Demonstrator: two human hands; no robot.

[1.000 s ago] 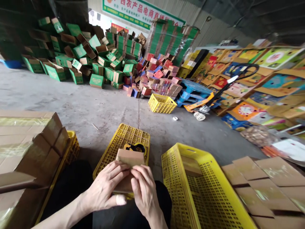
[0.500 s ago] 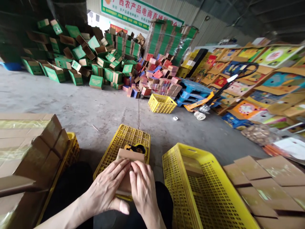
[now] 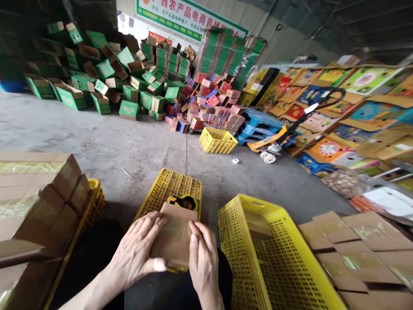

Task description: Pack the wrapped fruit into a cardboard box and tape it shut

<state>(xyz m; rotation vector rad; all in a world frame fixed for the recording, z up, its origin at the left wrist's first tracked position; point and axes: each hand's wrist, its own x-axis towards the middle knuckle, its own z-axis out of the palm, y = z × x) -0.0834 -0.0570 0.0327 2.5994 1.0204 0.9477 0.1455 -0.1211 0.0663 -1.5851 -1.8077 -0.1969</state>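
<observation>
The left hand (image 3: 138, 242) and right hand (image 3: 205, 257) hold the box (image 3: 174, 237) at its opposite sides; probably light, stiff but crushable, best gripped there.

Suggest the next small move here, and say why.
Perhaps lift the small cardboard box: the left hand and right hand touch it at opposite sides, its top looks closed, and the open-topped yellow crate at right has visible room.

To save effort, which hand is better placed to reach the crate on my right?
Probably your right hand: on the right edge of the box, nearer that crate than your left hand.
</observation>
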